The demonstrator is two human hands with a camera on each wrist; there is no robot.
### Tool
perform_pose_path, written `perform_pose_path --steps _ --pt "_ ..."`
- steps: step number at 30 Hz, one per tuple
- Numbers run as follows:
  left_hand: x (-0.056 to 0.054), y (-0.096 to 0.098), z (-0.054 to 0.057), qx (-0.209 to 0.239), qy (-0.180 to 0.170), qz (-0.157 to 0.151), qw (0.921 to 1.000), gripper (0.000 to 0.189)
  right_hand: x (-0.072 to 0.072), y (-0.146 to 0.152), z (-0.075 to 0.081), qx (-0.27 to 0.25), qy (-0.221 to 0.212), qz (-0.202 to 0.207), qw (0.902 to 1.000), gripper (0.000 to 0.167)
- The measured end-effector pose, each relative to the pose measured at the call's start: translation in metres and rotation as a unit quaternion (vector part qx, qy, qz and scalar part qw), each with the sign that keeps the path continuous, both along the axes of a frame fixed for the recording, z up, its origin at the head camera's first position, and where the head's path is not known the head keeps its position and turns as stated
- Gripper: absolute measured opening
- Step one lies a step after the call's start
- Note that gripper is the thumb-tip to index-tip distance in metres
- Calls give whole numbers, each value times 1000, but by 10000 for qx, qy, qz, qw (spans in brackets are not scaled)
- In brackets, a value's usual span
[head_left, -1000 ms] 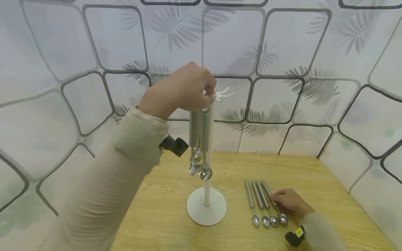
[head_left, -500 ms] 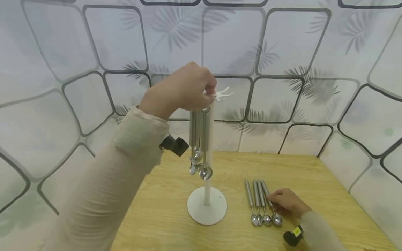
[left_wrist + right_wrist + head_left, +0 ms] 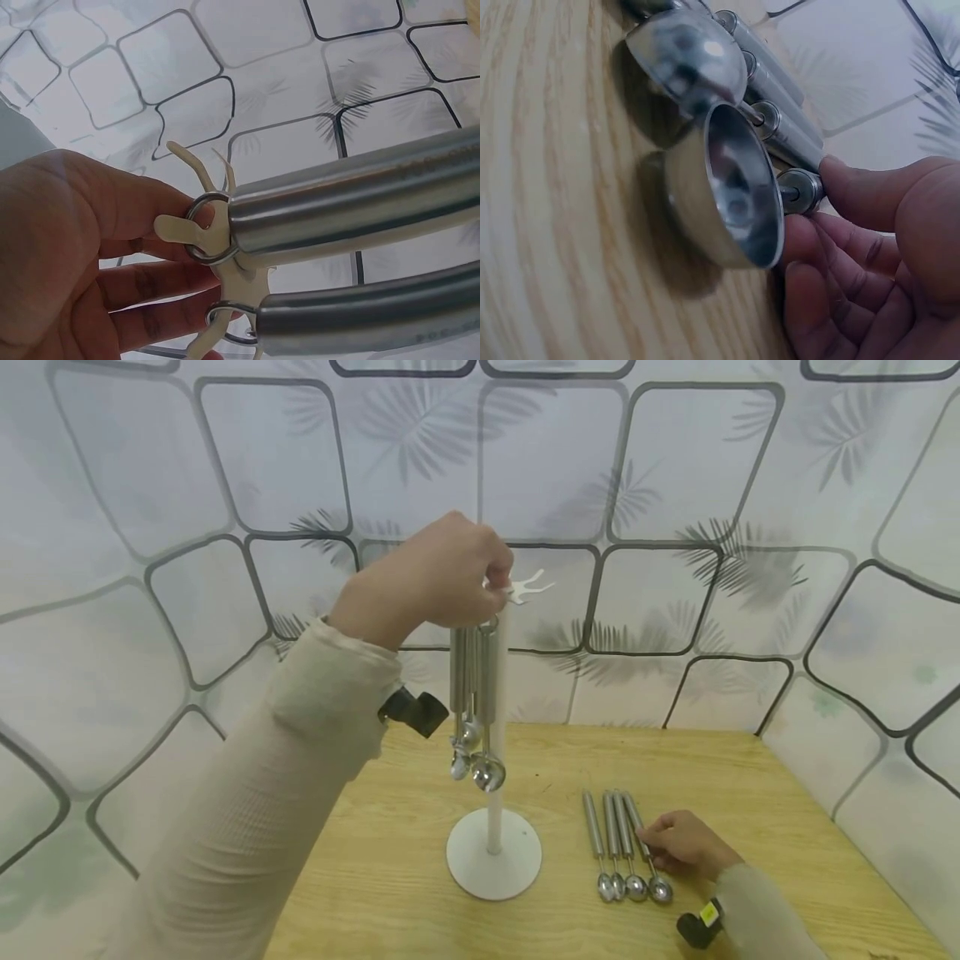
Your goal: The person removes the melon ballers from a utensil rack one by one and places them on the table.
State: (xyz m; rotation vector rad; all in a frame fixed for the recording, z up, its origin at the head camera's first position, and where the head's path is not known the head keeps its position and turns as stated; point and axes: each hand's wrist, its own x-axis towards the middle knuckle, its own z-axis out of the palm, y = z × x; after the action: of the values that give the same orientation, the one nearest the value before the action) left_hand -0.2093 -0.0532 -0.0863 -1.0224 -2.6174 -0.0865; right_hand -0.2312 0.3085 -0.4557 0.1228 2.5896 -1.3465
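Note:
My left hand (image 3: 446, 572) grips the hooked top (image 3: 225, 251) of a white stand (image 3: 493, 877), with thumb and fingers around it. Several steel scoops (image 3: 487, 677) hang from the stand by rings at their handle ends. In the left wrist view, two rings (image 3: 196, 251) loop over the hooks, and some fingers lie behind them. On the table at right, several more steel scoops (image 3: 612, 827) lie side by side, bowls toward me. My right hand (image 3: 690, 842) pinches the rightmost scoop (image 3: 742, 187) near the lower end of its handle.
The wooden table (image 3: 405, 860) reaches back to a patterned curtain (image 3: 555, 460) that also runs along both sides. White hooks (image 3: 531, 587) on the stand stick out right of my left hand. Black wrist cameras (image 3: 414, 710) are strapped to both sleeves.
The right hand has shifted slightly left along with the rightmost scoop. The scoops' bowls on the table have swung left and sit closer together. My left hand stays on the stand.

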Motion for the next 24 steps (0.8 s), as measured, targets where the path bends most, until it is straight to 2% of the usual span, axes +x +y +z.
perform_pose_path --steps 6,12,18,24 --pt "0 0 -1 -34 78 -12 10000 17 -1 2 3 84 90 -15 9999 23" --pt "0 1 0 -42 67 -31 10000 15 -3 11 13 -455 90 33 9989 33" --pt "0 1 0 -33 12 -35 10000 16 -4 8 37 -1034 209 465 9933 46" --pt "1 0 -1 -61 -2 -13 10000 17 -6 -13 68 -1585 429 782 9833 46"
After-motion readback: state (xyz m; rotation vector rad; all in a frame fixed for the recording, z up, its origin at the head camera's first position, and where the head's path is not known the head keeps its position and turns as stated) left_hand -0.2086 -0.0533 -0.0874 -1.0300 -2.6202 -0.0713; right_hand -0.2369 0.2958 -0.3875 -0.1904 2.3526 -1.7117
